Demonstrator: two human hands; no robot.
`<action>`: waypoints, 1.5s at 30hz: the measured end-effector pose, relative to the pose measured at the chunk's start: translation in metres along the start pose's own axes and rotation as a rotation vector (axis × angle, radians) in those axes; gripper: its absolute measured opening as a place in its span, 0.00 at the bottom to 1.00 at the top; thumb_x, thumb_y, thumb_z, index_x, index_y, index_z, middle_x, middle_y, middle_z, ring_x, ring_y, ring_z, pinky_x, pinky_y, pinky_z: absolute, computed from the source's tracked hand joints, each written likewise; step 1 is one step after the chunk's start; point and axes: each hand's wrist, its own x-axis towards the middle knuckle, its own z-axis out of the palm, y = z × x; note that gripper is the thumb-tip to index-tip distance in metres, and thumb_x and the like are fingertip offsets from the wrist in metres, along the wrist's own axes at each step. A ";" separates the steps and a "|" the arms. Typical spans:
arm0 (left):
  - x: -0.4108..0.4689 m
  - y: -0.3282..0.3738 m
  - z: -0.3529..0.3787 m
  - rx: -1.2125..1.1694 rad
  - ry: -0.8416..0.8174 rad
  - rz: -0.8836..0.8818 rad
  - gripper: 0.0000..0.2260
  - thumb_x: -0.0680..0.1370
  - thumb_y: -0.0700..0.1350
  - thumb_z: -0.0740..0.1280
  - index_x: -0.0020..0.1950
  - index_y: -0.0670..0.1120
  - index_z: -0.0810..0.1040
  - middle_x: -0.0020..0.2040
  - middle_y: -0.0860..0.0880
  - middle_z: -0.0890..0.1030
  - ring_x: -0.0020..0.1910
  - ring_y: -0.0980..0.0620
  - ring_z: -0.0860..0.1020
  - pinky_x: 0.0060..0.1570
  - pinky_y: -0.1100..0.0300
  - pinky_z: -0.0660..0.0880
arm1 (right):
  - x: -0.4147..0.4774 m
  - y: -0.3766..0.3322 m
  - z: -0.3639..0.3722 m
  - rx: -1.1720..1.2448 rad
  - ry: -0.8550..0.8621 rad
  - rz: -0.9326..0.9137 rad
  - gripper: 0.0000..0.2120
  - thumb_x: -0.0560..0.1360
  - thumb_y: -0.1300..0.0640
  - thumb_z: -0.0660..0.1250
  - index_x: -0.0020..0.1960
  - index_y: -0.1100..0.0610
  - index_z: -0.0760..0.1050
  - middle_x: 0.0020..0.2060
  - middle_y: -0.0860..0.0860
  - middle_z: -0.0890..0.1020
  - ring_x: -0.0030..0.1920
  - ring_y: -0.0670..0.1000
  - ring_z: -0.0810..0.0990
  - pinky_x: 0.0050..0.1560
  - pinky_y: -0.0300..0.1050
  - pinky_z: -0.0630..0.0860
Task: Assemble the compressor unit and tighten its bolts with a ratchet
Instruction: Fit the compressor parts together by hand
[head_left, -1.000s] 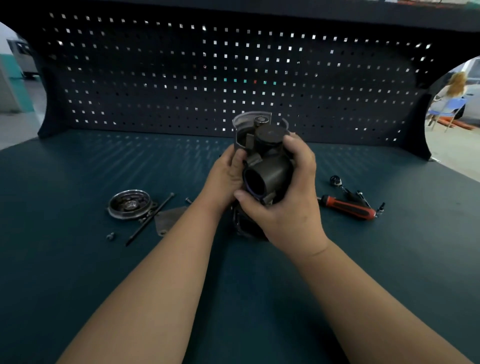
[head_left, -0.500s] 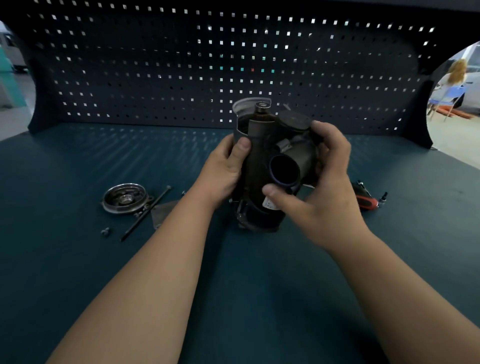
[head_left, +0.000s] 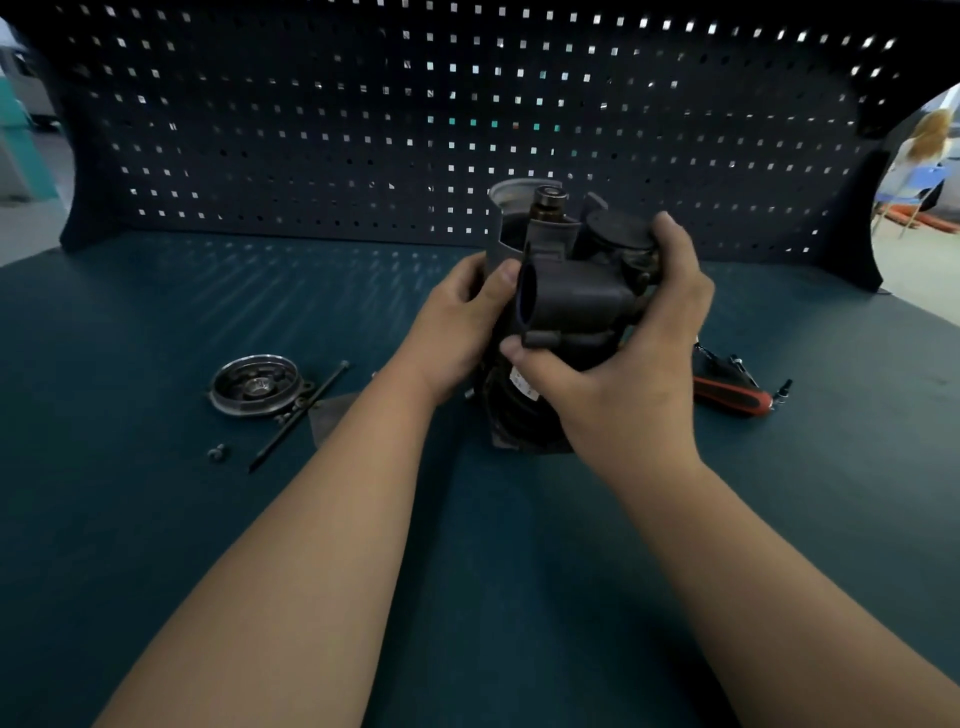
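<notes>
Nothing legible shows anywhere. The one candidate is a small white sticker (head_left: 522, 384) on the dark side of the compressor unit (head_left: 571, 306), low down by the base; it carries marks of some kind, too blurred and too small to read.

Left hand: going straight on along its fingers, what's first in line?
The compressor unit. The left hand grips its left side, pointing forward and right into the housing, so nothing lies between them. Beyond it would be the pegboard, though depth is unclear.
</notes>
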 end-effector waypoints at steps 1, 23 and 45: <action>-0.001 0.001 0.000 0.015 0.001 0.005 0.12 0.80 0.45 0.65 0.62 0.43 0.75 0.53 0.50 0.82 0.52 0.55 0.81 0.52 0.59 0.77 | 0.000 -0.001 0.004 -0.005 0.001 0.013 0.52 0.60 0.52 0.81 0.75 0.56 0.54 0.62 0.49 0.61 0.58 0.22 0.60 0.50 0.15 0.59; -0.009 0.006 0.002 0.053 0.014 0.082 0.15 0.75 0.43 0.67 0.58 0.38 0.75 0.49 0.48 0.81 0.47 0.58 0.80 0.47 0.61 0.76 | 0.041 -0.010 -0.047 -0.210 -0.486 -0.313 0.57 0.60 0.34 0.72 0.76 0.47 0.41 0.77 0.49 0.46 0.78 0.50 0.43 0.75 0.59 0.53; -0.077 0.000 -0.142 0.752 0.522 -0.063 0.03 0.77 0.46 0.69 0.46 0.55 0.78 0.41 0.61 0.80 0.41 0.62 0.78 0.40 0.70 0.70 | 0.075 -0.020 -0.029 -0.123 -0.628 -0.249 0.29 0.62 0.42 0.72 0.61 0.40 0.68 0.51 0.26 0.68 0.59 0.42 0.67 0.56 0.22 0.60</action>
